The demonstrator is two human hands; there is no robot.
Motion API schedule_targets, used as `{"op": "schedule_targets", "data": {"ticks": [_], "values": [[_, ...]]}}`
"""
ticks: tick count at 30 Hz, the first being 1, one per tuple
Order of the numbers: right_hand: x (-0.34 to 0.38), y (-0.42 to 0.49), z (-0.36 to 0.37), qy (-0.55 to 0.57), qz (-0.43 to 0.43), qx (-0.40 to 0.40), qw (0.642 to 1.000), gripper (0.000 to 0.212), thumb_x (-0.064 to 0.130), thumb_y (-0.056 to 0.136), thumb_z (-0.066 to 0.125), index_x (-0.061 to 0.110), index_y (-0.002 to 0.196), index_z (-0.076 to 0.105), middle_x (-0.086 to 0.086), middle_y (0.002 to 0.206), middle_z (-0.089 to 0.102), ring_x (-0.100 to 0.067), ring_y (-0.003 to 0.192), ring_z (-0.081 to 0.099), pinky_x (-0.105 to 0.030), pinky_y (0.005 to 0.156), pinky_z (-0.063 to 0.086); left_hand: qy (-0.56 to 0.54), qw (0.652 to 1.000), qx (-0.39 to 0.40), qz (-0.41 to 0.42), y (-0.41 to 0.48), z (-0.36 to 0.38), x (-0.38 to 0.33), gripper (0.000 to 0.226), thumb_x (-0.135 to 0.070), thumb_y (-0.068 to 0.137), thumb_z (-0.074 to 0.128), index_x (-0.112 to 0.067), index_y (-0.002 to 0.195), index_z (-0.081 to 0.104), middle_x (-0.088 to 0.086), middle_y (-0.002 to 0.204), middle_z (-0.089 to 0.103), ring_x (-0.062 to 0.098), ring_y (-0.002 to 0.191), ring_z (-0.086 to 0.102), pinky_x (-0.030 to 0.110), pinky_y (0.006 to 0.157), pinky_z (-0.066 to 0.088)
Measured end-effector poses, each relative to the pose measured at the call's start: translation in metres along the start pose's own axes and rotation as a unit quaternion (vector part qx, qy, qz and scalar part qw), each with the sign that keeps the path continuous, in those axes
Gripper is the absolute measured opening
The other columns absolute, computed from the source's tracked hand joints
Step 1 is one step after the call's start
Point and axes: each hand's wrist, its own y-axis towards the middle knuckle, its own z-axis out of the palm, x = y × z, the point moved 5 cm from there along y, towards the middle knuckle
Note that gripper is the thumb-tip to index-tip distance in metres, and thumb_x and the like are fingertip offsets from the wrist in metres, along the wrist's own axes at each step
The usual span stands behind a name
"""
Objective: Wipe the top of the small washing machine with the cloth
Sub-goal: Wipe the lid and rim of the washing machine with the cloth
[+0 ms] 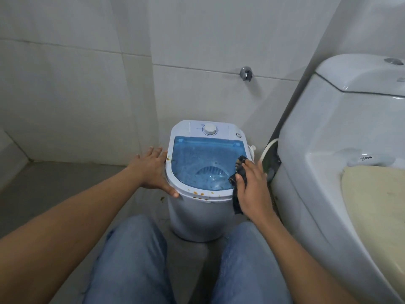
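Pressing a dark cloth against the right rim of the small washing machine, the right hand is lying flat over the fabric at about four o'clock on the machine's top, fingers together and pointing away from the person rather than curled into a fist. Part of the cloth is poking out past the fingertips toward two o'clock, part is bunching beside the thumb over the edge of the blue translucent lid, and a tail is hanging down below the palm along the white body of the machine. So the cloth is sitting under and ahead of the hand, pinned between palm and rim. The left hand is resting open at nine o'clock, fingers spread along the outside of the rim and thumb hooking over the near-left edge at about seven o'clock, holding nothing but the machine itself. Orange-brown spots are showing on the white rim at six o'clock, and another small one is sitting beside the left fingertips at ten o'clock. A white dial is standing on the control panel at twelve o'clock. The machine is standing on the grey floor between the person's knees, with a white toilet just to its right.
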Motion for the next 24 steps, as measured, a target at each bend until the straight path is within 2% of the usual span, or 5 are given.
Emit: {"op": "schedule_targets", "data": {"ticks": [6,10,14,19,24], "values": [[0.031,-0.025,0.013,-0.085,-0.141,-0.005,0.986,0.048,0.040,0.098,0.040,0.011,0.133,0.056,-0.002,0.144,0.051,-0.025,0.147,0.026,-0.052,0.120,0.016,-0.012,1.000,-0.001,-0.005,-0.003,0.000,0.003,0.167,-0.103,0.023,0.055,-0.029,0.160,-0.003,0.005,0.170,0.003,0.030,0.156,0.002,0.064,0.120,0.018],[0.026,-0.026,0.015,-0.121,-0.219,0.044,0.967,0.060,0.050,0.094,0.043,0.009,0.137,0.052,-0.004,0.146,0.049,-0.026,0.146,0.027,-0.054,0.118,0.020,-0.012,1.000,0.003,-0.001,-0.001,0.002,0.003,0.168,-0.105,0.021,0.053,-0.028,0.160,-0.003,0.006,0.170,0.002,0.031,0.156,0.000,0.065,0.120,0.019],[0.024,-0.024,0.013,-0.172,-0.297,0.093,0.935,0.062,0.052,0.094,0.045,0.009,0.139,0.050,-0.005,0.147,0.048,-0.026,0.146,0.027,-0.056,0.116,0.025,-0.014,1.000,-0.002,-0.002,-0.002,0.001,0.003,0.162,-0.099,0.031,0.063,-0.028,0.161,-0.002,0.004,0.170,0.001,0.030,0.156,-0.002,0.064,0.119,0.018],[0.036,-0.023,0.016,-0.187,-0.334,0.073,0.921,0.058,0.044,0.090,0.061,0.009,0.136,0.054,-0.005,0.144,0.052,-0.027,0.143,0.033,-0.053,0.116,0.027,-0.014,1.000,-0.013,0.009,0.000,0.002,0.003,0.162,-0.101,0.031,0.061,-0.026,0.161,-0.001,0.003,0.169,0.004,0.031,0.156,-0.001,0.064,0.118,0.020],[0.051,-0.030,0.028,-0.188,-0.314,0.043,0.930,0.054,0.042,0.089,0.066,0.010,0.131,0.059,-0.004,0.142,0.054,-0.027,0.141,0.038,-0.055,0.114,0.030,-0.020,1.000,-0.012,0.017,0.000,0.004,0.005,0.161,-0.100,0.034,0.062,-0.024,0.161,-0.003,0.003,0.170,-0.001,0.031,0.156,-0.004,0.064,0.119,0.018]]}}
